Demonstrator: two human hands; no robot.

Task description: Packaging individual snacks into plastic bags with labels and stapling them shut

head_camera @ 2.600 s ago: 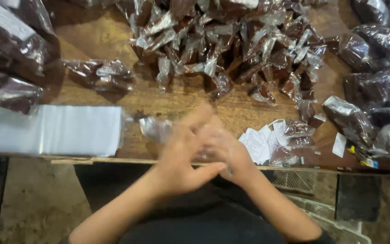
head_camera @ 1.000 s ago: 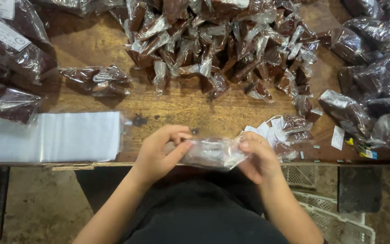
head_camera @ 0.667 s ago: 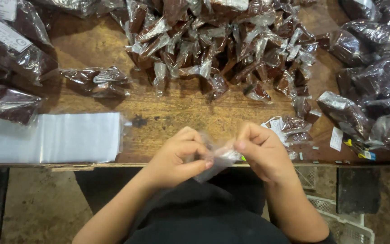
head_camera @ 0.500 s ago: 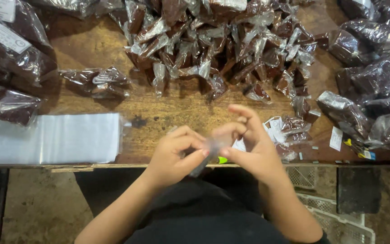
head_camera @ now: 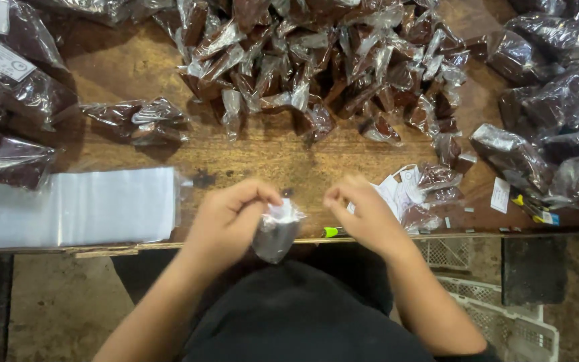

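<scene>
Apart now, two hands — left hand pinches one clear bag, right hand fingers curled empty.

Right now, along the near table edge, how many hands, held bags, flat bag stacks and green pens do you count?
Hands: 2, left hand and right hand
Small clear bag in the left grip: 1
Stack of flat clear bags: 1
Green pen: 1
Total: 5

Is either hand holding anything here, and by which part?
The left hand pinches a small clear plastic bag by its top edge, so it hangs down. The right hand holds nothing visible.
</scene>
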